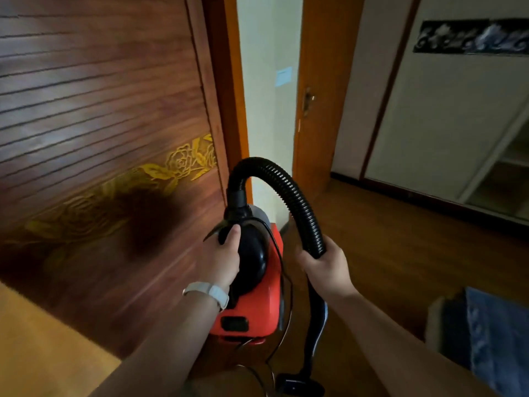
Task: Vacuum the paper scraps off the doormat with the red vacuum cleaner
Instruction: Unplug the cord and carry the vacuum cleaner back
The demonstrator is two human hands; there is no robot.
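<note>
The red vacuum cleaner (266,305) hangs in front of me, lifted off the floor, its black handle gripped by my left hand (224,260), which wears a white wristband. A black ribbed hose (289,190) arcs up from the vacuum's top and comes down into my right hand (326,265), which is closed around its lower end. Below that hand a black tube runs down to the floor nozzle (300,386) at the bottom edge. A thin black cord (282,282) dangles beside the body. No doormat or paper scraps are in view.
A dark wooden panel with gold flower carving (100,138) fills the left. Ahead, an orange-framed doorway (269,96) opens to a pale wall. A white wardrobe (458,124) stands at right on the wooden floor (400,239). Blue fabric (498,339) lies bottom right.
</note>
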